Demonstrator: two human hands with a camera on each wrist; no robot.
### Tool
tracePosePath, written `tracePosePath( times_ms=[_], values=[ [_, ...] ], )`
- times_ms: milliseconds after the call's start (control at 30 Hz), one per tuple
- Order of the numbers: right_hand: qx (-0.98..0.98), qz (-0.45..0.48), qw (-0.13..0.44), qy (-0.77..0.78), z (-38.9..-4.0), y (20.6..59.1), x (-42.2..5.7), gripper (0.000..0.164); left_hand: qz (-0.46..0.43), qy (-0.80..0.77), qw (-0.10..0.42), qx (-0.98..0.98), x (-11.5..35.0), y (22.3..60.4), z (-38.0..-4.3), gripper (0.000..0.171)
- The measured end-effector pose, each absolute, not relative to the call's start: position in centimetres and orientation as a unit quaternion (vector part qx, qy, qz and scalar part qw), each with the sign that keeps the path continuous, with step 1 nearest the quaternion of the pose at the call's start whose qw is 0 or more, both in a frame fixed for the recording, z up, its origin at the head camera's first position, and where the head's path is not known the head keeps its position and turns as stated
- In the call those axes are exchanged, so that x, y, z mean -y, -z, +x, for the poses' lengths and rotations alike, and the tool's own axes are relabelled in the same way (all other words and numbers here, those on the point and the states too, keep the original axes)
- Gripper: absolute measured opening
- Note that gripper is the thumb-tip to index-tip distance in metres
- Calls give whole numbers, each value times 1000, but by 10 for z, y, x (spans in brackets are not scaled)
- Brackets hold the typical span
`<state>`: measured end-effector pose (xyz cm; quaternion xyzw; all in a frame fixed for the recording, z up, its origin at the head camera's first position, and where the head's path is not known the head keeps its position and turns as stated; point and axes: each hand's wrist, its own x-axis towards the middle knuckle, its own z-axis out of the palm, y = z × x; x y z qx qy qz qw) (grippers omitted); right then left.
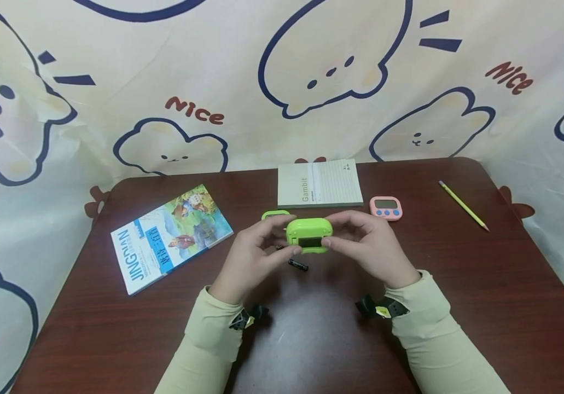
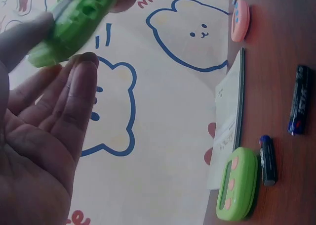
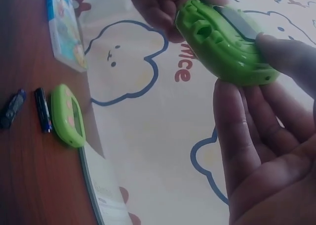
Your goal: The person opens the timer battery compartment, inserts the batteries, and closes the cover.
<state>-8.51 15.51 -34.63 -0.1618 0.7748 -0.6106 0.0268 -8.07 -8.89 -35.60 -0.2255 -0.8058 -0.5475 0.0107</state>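
Notebook = landmark. Green device is held up on the person's side of the notebook. Left hand pinches one end, right hand the other; both partly closed, thumbs opposing fingers. Dark rectangle faces the person: screen or open bay, can't tell, so contents unreadable. Two batteries, first and second, lie loose, also on the notebook's near side; second green device just beside its near-left corner. Step looks like inspecting or turning: best keep light end grips, thumbs off the rectangle, and brace one end before releasing the other.
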Motion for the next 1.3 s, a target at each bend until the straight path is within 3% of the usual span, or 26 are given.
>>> tracePosePath(
  times_ms=[200, 400, 833, 1167, 1300],
  values=[
    [-754, -142, 36, 640, -87, 349, -156, 29, -267, 521, 26, 810, 88, 357, -81, 73],
    [-750, -110, 74, 648, -89, 349, -157, 29, -279, 508, 41, 814, 86, 358, -80, 83],
    [-697, -94, 140, 697, -91, 350, -156, 32, -283, 509, 39, 812, 83, 359, -81, 81],
    [-748, -139, 65, 646, -83, 350, -146, 32, -293, 503, 44, 812, 79, 361, -79, 78],
    [-766, -138, 34, 627, -80, 351, -140, 25, -311, 505, 44, 804, 76, 361, -78, 76]
  ],
)
